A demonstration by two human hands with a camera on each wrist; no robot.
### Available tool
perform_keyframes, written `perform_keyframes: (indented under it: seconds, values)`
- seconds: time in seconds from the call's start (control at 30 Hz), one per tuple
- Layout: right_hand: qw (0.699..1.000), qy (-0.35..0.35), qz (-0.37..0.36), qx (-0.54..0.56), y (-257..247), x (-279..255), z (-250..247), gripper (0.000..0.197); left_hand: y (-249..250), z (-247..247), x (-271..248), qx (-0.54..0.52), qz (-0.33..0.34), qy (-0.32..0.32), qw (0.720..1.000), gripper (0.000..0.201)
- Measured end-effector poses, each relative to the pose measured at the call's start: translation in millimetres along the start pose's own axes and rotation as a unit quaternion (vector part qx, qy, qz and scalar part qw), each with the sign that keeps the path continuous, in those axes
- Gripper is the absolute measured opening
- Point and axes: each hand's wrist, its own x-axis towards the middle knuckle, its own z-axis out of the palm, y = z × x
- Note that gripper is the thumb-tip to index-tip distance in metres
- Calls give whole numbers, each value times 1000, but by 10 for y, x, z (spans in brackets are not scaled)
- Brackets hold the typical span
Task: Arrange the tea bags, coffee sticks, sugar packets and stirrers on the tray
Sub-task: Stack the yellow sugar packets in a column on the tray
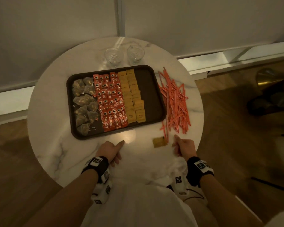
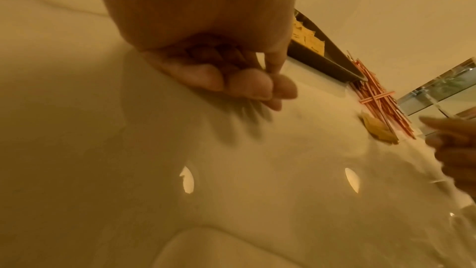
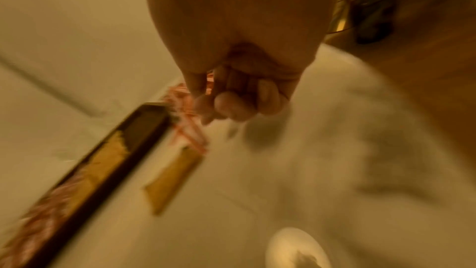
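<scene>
**Ana:** Marble first: the round table (image 1: 59, 102) carries the dark tray (image 1: 152, 89), and the tray is most of the way filled. Tea bags (image 1: 84, 104) sit in the left section, coffee sticks (image 1: 111, 102) in the middle, sugar packets (image 1: 133, 99) right of those. A bare strip is left along the tray's right side.

**Ben:** So that strip is for the stirrers?

**Ana:** I'd judge so. The stirrers (image 1: 175, 102) lie in a loose, crossed heap on the marble just right of the tray. One stray sugar packet (image 1: 160, 142) lies on the table near the front edge, touching the tips of a few stirrers.

**Ben:** And the hands?

**Ana:** Neither holds anything. The left hand (image 1: 111, 151) hovers in front of the tray, forefinger out, other fingers loosely curled. The right hand (image 1: 184, 147) is just right of the stray packet, also loosely curled with a finger extended.

**Ben:** How would you go about it?

**Ana:** Pinch the stray packet with the right hand and lay it at the near end of the sugar rows. Then gather stirrers in small bunches, square the ends, and lay them parallel in the bare strip. Grabbing the whole heap would probably scatter them.
</scene>
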Motion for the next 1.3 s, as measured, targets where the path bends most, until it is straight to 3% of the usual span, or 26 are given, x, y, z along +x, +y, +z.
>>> perform_keyframes:
  seconds: [0.07,0.17,0.23,0.3,0.43,0.57,0.7,0.9,1.0,1.13,1.2,1.3]
  values:
    - [998,-19,59,-3,198,-34,-82,50,6,18,-1,-9,3,13,1000,77]
    - [997,-26,75,10,192,-96,-59,49,-14,29,-19,-13,-1,24,1000,75]
    - [996,-18,86,29,130,-105,-48,53,41,78,-33,96,53,44,993,69]
    - [995,-11,93,31,106,-103,-31,57,181,171,-36,254,144,85,953,54]
    - [995,2,103,19,116,-129,-34,59,620,575,-51,296,291,108,904,17]
    - [995,8,100,0,126,-121,-35,62,973,910,27,373,394,89,835,35]
    - [995,16,96,-9,142,-107,-28,65,1042,1010,121,460,382,69,799,43]
    - [995,27,93,-14,164,-71,-21,64,815,822,182,408,377,63,829,34]
    - [996,23,85,-20,175,-65,-22,64,655,669,174,295,324,42,898,27]
    - [996,19,81,-21,170,-75,-24,63,441,475,99,86,187,-14,979,11]
    - [996,18,82,-10,181,-76,-28,62,383,405,9,-5,130,-17,991,14]
    - [997,13,76,-8,149,-68,32,54,343,293,-110,-80,123,-21,989,17]
